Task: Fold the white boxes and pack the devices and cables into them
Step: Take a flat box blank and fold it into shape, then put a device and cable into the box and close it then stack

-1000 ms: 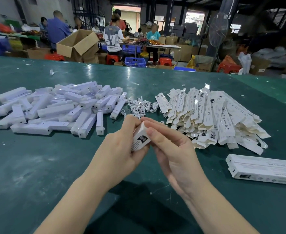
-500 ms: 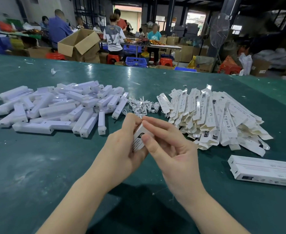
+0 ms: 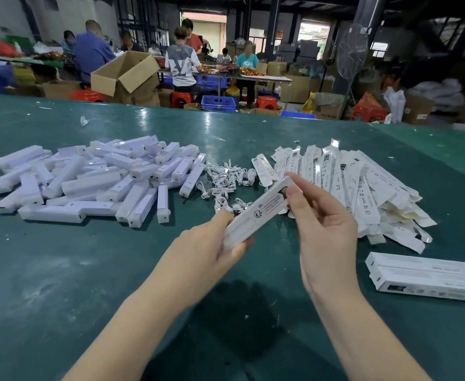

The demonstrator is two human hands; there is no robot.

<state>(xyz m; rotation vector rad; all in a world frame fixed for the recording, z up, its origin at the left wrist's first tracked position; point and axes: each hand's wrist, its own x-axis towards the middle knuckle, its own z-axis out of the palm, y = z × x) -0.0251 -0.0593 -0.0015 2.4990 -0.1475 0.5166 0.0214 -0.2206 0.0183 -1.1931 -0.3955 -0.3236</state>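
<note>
- Holding one white box [image 3: 256, 214] up above the green counter [image 3: 88, 270], both hands work on it: the left hand [image 3: 209, 251] grips its near lower end, and the right hand [image 3: 324, 232] pinches its far upper end with thumb and forefinger.
- The box slants from lower left to upper right between the hands, printed face toward the camera; whether a device is already inside cannot be told.
- Risk: the right pinch sits at the very end, so a flap could crease or tear if pressed off-line, and the end might not close square.
- Risk: if the left grip slackens while the end is open, anything inside could slide out onto the counter.
- The pile of devices [image 3: 88, 182] lies well to the left, the coiled cables [image 3: 226, 180] just beyond the box, the flat unfolded boxes [image 3: 349, 188] behind the right hand.
- Finished boxes [image 3: 423, 276] lie at the right edge, apart from both hands.
</note>
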